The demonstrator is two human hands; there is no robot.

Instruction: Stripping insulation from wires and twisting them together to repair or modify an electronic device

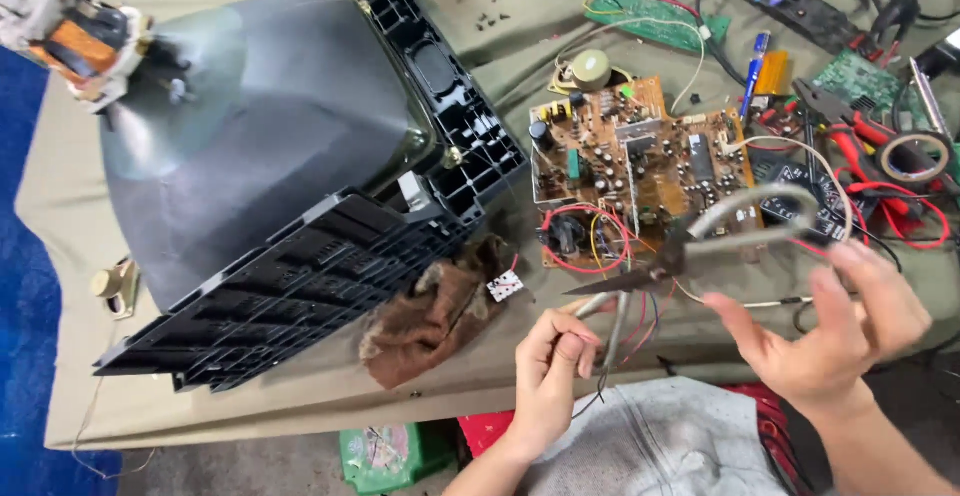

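A: Olive cloth covers the bench (300, 396); blue floor at the left edge. Entry for the hands?

B: Left hand (548, 376) is closed on a bundle of thin wires (612, 326), fingers (572, 348) pinched tight so the strands stand up taut between the two hands. Right hand (838, 331) holds one pair of scissors (690, 241) by the grey loop handles, fingers partly spread through and around them; blades nearly closed, tips pointing left, just above the wires. My reading: wires held stiff so the blades can meet them cleanly

A: Where do the wires lead?

B: Up toward the brown circuit board (640, 161) lying flat, component side up, near the middle of the bench. Exact join hidden behind the scissors

A: Counts?

B: One picture tube (260, 126), set face down in its black plastic front frame (320, 276), neck up at top left, so it rests stable on the broad side. One brown rag (435, 311) against the frame. Boards: one brown, two green ones (green board (655, 14), second green board (855, 78)). One roll of tape (915, 156), one red-handled pliers (850, 121), one blue pen (755, 71) – all pushed to the right, near the right hand

A: Screws?

B: Small dark cluster (490, 1) at top, too small to count
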